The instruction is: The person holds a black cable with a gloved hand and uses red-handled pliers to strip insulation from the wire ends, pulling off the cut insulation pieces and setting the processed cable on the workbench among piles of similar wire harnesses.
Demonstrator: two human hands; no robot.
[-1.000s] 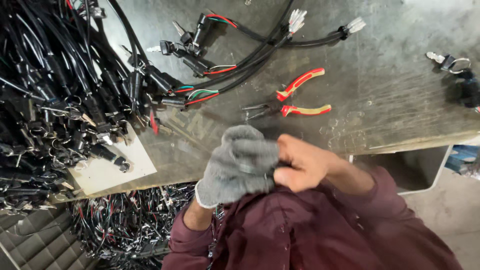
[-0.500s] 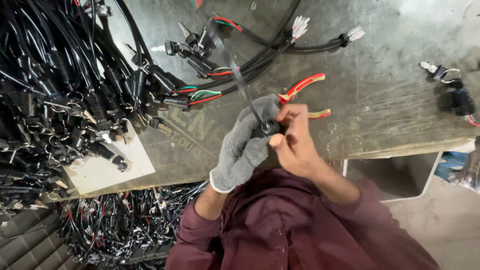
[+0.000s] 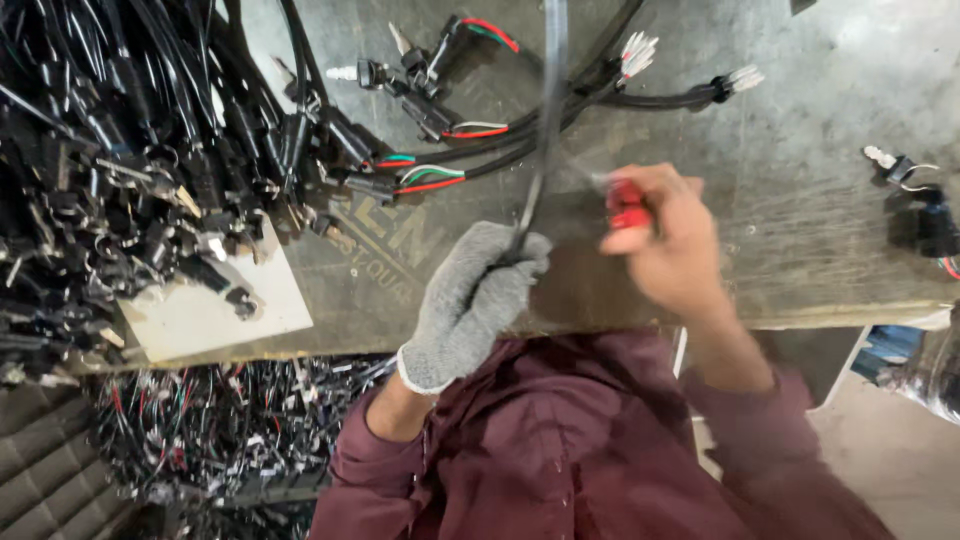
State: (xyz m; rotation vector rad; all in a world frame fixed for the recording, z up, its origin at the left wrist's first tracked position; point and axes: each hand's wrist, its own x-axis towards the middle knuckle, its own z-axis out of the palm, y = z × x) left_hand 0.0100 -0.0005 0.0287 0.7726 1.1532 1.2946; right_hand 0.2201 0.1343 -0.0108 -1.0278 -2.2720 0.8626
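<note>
My left hand [image 3: 470, 300], in a grey knit glove, is closed around a thin black cable [image 3: 545, 120] that runs up and away from it, blurred by motion. My bare right hand [image 3: 665, 235] is closed on the red handles of a pair of pliers [image 3: 627, 207] over the worn tabletop [image 3: 800, 240]. The plier jaws are hidden behind the hand. Both hands sit near the table's front edge, above my maroon sleeves.
A big heap of black wire harnesses with connectors [image 3: 110, 170] covers the left of the table. A bundle with red and green wires [image 3: 440, 175] lies at the back. A white card [image 3: 215, 315] sits front left. Keys and a black part [image 3: 915, 195] lie right. More cables [image 3: 210, 440] lie below.
My gloved left hand has moved forward and gripped the black cable. My right hand has reached to the table and picked up the red-handled pliers that lay there.
</note>
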